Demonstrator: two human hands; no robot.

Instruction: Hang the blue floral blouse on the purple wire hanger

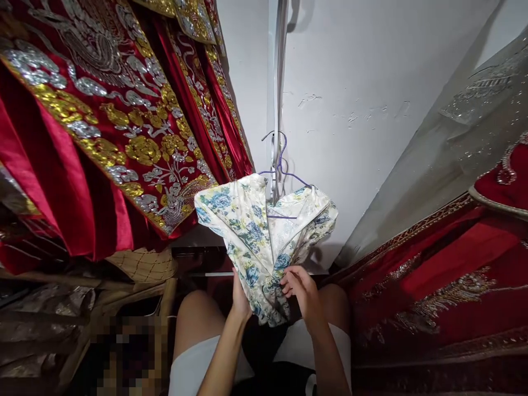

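A white short-sleeved blouse (251, 220) with blue and yellow flowers and a V neck hangs on a purple hanger (281, 165) in front of me. The hanger's hook is up by a narrow white upright. My left hand (241, 297) holds the blouse's lower left side, its fingers mostly hidden behind the cloth. At the waist, below the point of the neckline, my right hand (300, 289) has curled fingers pinched on the fabric. The gathered lower end of the blouse hangs between my hands, over my lap.
Red garments (157, 110) with gold and silver sequins hang at the left. More red embroidered cloth (433, 286) and sheer beaded white fabric (466, 126) hang at the right. A white wall (350, 71) stands behind. A wooden frame (167, 300) is at lower left, beside my knee.
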